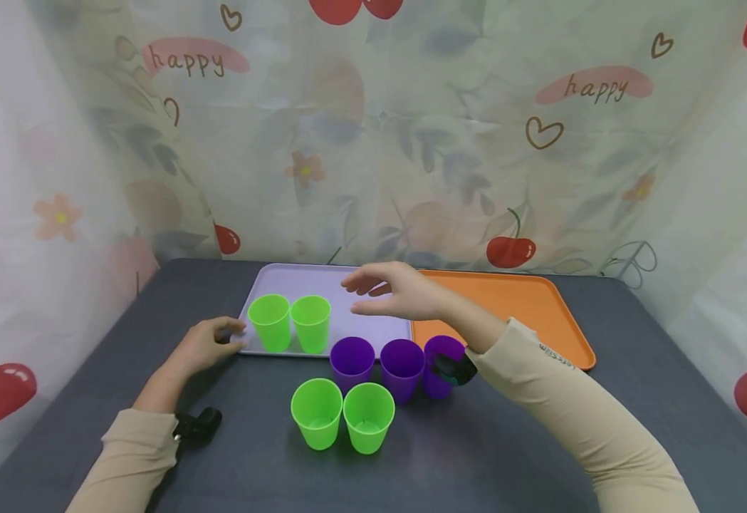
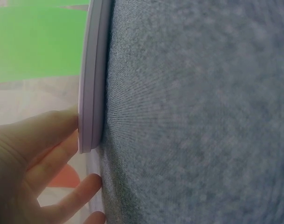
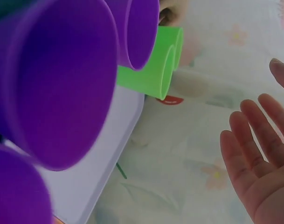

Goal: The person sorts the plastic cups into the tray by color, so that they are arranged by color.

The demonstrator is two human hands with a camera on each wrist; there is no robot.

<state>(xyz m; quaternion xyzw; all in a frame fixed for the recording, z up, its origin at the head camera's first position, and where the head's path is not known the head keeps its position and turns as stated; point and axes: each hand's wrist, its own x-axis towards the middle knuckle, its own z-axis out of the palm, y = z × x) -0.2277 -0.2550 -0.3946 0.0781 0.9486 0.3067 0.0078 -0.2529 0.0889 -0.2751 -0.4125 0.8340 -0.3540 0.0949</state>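
Observation:
Two green cups (image 1: 270, 324) stand side by side on the left part of a lilac tray (image 1: 373, 331). By the tray's left edge is my left hand (image 1: 208, 345), its thumb touching the tray rim (image 2: 89, 93) and its fingers loosely bent. My right hand (image 1: 399, 291) hovers over the tray's right part, holding nothing, with its fingers extended (image 3: 265, 163) and apart from the thumb. Three purple cups (image 1: 401, 370) stand in a row in front of the trays; the right forearm and wrist camera partly cover the rightmost one. Closer to me, two more green cups (image 1: 317, 413) stand upright on the table.
An orange tray (image 1: 514, 303) lies against the lilac tray's right side, partly behind my right arm. Both trays rest on a dark grey table (image 1: 495, 456). A printed curtain (image 1: 386, 142) surrounds the back and sides, with a thin cable loop (image 1: 636, 260) at the back right.

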